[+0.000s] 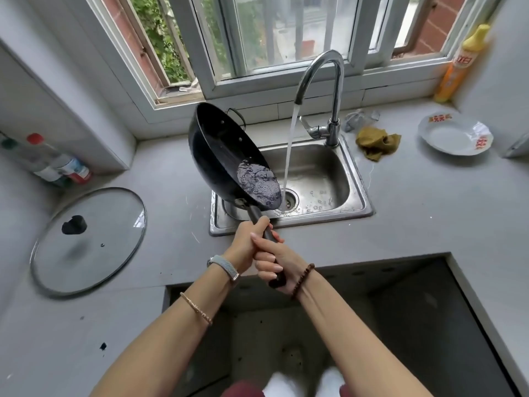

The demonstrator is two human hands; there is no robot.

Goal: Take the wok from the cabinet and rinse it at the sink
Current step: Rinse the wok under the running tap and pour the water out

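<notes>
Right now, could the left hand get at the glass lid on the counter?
Probably, once freed: the left hand grips the wok handle with the right hand; the glass lid lies flat to its left, nothing between.

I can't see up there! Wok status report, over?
Left hand, right hand: both grip the handle. Wok tilted over the sink, water pooled at its low edge, tap stream falling just beside it. Nothing blocking the sink.

Glass lid (88, 245) lies on the counter (415, 213) left; cloth (378, 143), plate (452, 138), yellow bottle (458, 64) right.
</notes>
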